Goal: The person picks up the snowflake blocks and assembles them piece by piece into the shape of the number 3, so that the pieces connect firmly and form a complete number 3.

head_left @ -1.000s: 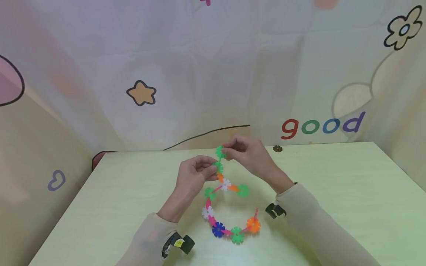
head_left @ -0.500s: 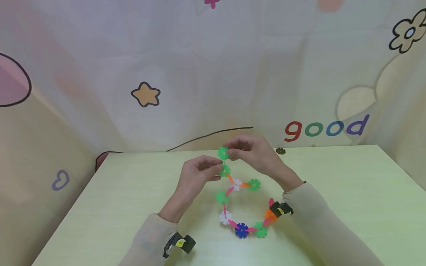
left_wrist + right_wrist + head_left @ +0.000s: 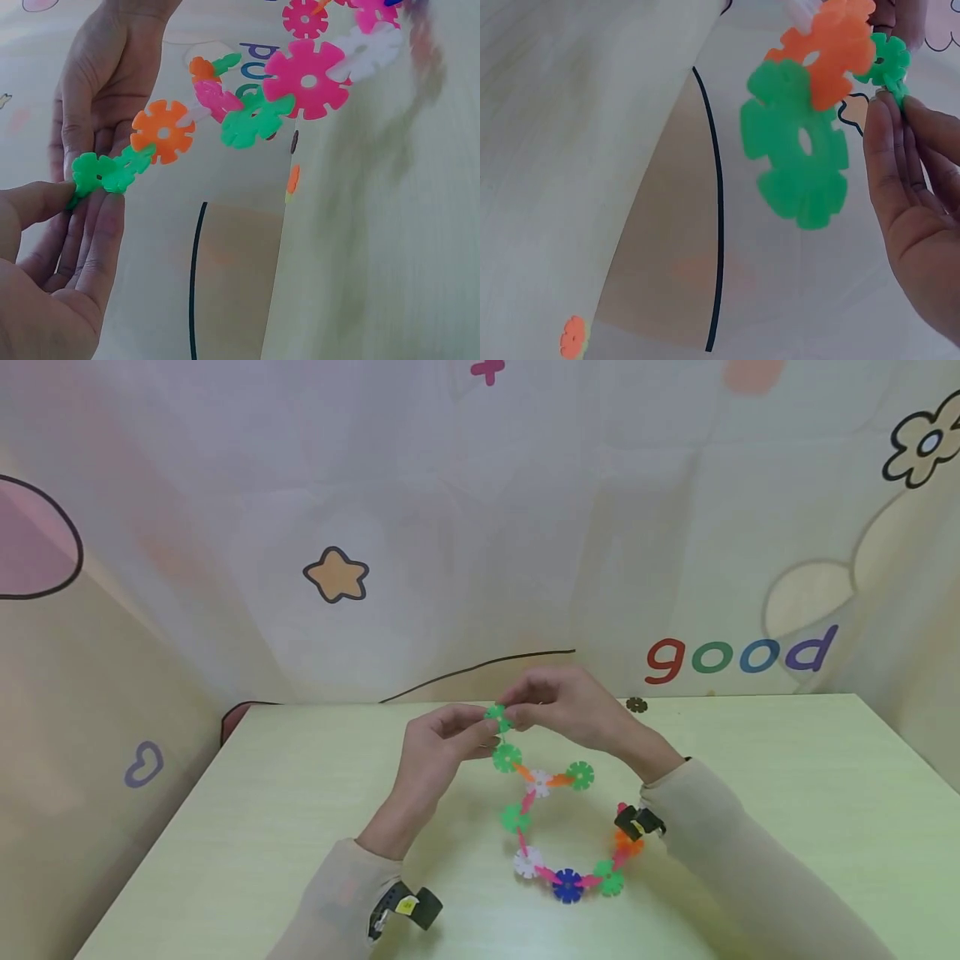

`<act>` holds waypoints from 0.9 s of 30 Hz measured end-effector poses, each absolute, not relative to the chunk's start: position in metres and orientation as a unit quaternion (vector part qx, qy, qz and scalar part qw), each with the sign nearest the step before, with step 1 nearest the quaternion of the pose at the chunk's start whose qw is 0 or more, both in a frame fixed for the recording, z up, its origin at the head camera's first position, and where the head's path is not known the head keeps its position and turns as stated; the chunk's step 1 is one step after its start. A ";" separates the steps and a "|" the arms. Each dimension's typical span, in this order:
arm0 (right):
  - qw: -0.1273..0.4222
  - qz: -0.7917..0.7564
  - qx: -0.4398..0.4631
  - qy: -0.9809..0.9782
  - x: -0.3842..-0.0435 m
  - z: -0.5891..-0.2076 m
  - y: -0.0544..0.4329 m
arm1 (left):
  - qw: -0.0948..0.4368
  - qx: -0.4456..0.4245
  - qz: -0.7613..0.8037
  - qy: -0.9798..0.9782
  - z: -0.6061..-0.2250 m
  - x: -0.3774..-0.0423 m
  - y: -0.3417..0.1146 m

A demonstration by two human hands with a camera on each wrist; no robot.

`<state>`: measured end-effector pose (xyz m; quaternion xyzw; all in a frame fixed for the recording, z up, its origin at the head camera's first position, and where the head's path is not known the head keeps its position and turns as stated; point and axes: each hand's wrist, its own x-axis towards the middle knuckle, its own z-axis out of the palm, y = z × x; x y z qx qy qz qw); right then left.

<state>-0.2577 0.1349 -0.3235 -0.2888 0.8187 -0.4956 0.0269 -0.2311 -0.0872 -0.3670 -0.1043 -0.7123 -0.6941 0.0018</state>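
A chain of slotted snowflake discs hangs from both hands over the table. My left hand (image 3: 442, 747) pinches the topmost green disc (image 3: 101, 172) between thumb and fingers. My right hand (image 3: 566, 706) grips that same end from the other side, thumb and fingertips close to the left ones. Below follow another green disc (image 3: 507, 758), a white disc (image 3: 539, 783) and a short branch ending in a green disc (image 3: 580, 775). The rest curves round through pink links, a blue disc (image 3: 567, 886) and an orange disc (image 3: 628, 843), the latter partly behind the right wrist camera.
The pale table (image 3: 262, 827) ends at a printed curtain (image 3: 450, 527) close behind the hands. A dark brown disc (image 3: 637, 704) lies at the far edge. Another loose orange disc (image 3: 574, 337) shows near that edge. Black wrist cameras jut from both sleeves.
My left fingers have shifted from the second green disc up to the topmost one, and the hands have come together. The hanging chain has swung to the right.
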 end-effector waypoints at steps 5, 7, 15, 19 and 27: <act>0.042 -0.487 -0.283 0.825 -0.261 -0.322 0.137 | 0.002 -0.094 -0.704 -0.704 -0.367 -0.231 -0.086; 0.046 -0.487 -0.274 0.828 -0.265 -0.321 0.143 | 0.003 -0.090 -0.704 -0.705 -0.367 -0.231 -0.086; 0.022 -0.477 -0.210 0.853 -0.293 -0.320 0.182 | 0.002 -0.069 -0.718 -0.693 -0.365 -0.230 -0.086; 0.017 -0.454 -0.183 0.872 -0.308 -0.330 0.199 | 0.003 -0.058 -0.731 -0.680 -0.365 -0.229 -0.086; 0.021 -0.383 -0.142 0.912 -0.335 -0.371 0.220 | 0.007 -0.057 -0.747 -0.663 -0.366 -0.230 -0.085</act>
